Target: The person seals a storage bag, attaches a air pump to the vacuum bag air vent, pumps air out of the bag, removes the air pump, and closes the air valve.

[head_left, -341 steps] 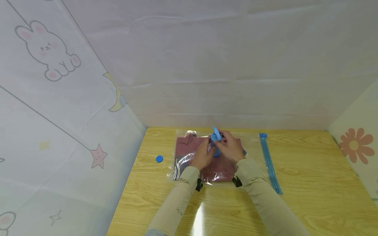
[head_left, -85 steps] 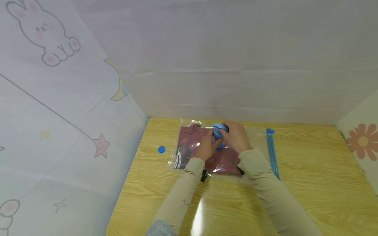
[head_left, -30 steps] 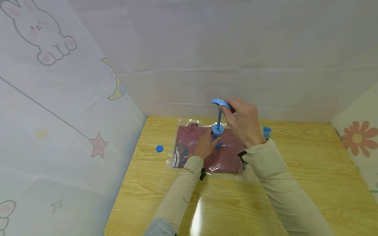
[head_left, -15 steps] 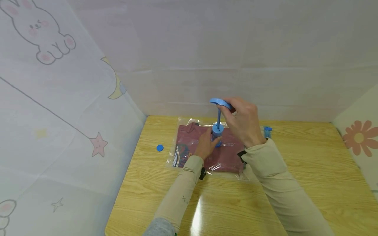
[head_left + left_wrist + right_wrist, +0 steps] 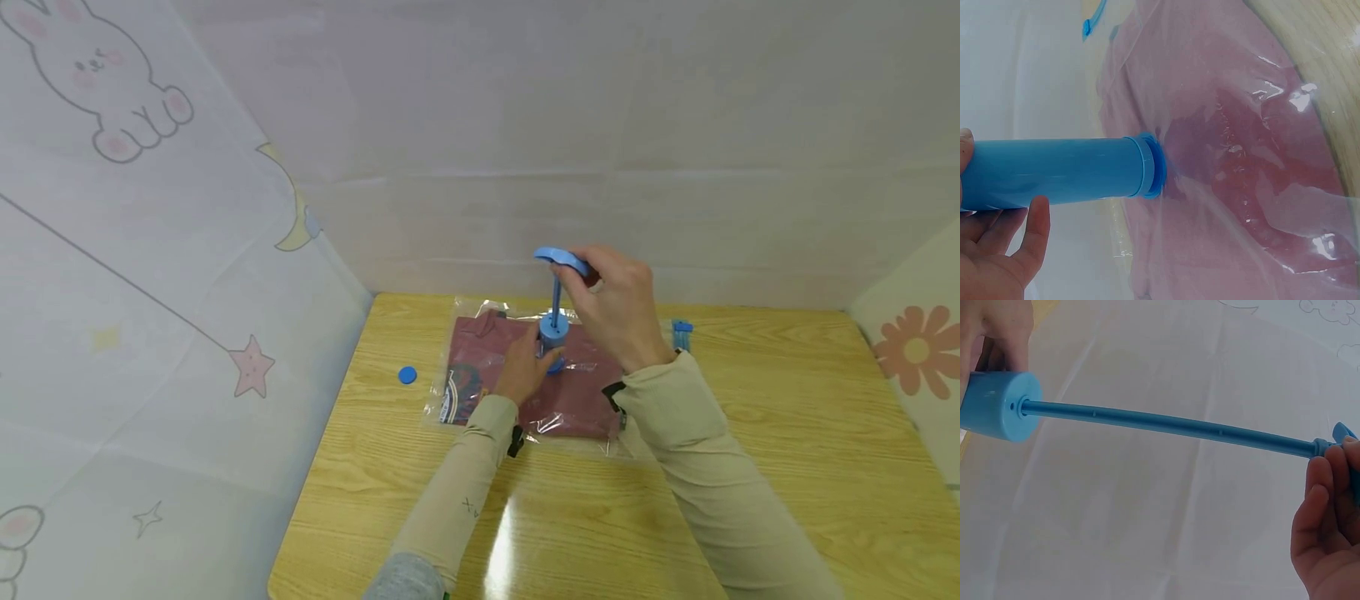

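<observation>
A blue hand pump point(image 5: 1066, 172) stands upright with its foot on the blue valve point(image 5: 1159, 167) of a clear vacuum storage bag point(image 5: 435, 410). Folded inside the bag is a burgundy garment point(image 5: 573, 408) with a printed pattern at its left. My left hand point(image 5: 522, 367) grips the pump's barrel, thumb on the near side. Above it, my right hand point(image 5: 618, 304) holds the pump's light-blue handle point(image 5: 558, 257) between thumb and fingers. A long stretch of the rod point(image 5: 1166, 425) shows between handle and barrel.
A round blue cap point(image 5: 407, 375) lies on the wooden table point(image 5: 360, 467) left of the bag. At the bag's right end is a blue zip slider point(image 5: 682, 326); my right sleeve covers most of the zip strip. A pale wall sheet point(image 5: 480, 233) rises behind the table.
Earlier the handle sat low over the barrel with both hands at the pump. My right hand has since drawn it up, exposing the rod. Over the last second both hands hold nearly still.
</observation>
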Demonstrator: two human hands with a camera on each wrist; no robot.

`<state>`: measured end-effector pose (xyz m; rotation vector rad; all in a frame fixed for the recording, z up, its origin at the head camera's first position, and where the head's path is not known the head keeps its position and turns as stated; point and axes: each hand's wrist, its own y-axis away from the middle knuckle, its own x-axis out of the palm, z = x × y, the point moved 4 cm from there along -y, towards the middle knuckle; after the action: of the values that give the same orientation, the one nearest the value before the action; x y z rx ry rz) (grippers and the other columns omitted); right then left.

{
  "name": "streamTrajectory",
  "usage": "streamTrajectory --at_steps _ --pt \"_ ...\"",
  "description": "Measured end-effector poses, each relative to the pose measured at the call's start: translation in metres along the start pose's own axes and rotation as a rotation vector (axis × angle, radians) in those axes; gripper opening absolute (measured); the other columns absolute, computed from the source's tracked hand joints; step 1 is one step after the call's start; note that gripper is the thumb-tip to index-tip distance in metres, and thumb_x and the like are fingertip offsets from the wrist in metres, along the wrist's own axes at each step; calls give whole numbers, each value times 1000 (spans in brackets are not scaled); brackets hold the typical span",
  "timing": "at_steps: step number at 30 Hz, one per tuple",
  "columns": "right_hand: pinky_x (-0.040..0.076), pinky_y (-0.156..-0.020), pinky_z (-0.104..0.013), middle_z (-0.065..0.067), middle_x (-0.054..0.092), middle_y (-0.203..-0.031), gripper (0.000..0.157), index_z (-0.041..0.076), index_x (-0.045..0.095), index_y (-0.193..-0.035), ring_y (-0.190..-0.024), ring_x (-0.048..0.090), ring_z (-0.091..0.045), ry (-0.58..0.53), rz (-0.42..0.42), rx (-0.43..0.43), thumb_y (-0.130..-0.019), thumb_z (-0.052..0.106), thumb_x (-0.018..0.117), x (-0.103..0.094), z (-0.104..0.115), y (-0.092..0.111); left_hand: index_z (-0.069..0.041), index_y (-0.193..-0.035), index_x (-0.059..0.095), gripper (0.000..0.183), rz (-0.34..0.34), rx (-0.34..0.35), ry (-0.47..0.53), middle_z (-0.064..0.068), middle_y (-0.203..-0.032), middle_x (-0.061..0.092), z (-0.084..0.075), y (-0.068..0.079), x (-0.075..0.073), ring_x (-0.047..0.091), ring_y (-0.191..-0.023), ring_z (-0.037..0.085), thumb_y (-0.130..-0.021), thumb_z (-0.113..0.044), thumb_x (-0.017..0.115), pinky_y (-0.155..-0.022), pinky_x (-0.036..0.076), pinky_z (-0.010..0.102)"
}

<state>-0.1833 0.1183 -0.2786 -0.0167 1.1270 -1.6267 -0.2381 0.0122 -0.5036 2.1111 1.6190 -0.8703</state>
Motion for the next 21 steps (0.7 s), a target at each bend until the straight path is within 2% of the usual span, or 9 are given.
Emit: streamTrajectory --at_steps 9,17,21 --pt "50 -62 -30 -15 71 -82 17 -5 70 -95 -67 64 -22 -27 11 60 -87 9 71 3 -2 1 -14 -137 44 54 -1 3 25 10 -129 63 1 -1 1 59 -122 26 -92 -36 63 -102 49 39" --pt "47 -61 -24 -15 71 -81 17 -5 70 -95 -66 63 -22 -35 21 95 -87 10 71 6 -4 3 -14 -138 44 55 -1 11 36 10 -129 63 1 1 -1 59 -122 25 -92 -36 64 -102 49 39" --pt "45 -58 -27 -15 69 -77 16 -5 70 -94 -63 59 -22 -15 71 130 -89 10 69 11 -12 8 -12 -137 45 54 -7 28 29 11 -128 64 1 1 0 60 -120 26 -92 -35 64 -100 50 38"
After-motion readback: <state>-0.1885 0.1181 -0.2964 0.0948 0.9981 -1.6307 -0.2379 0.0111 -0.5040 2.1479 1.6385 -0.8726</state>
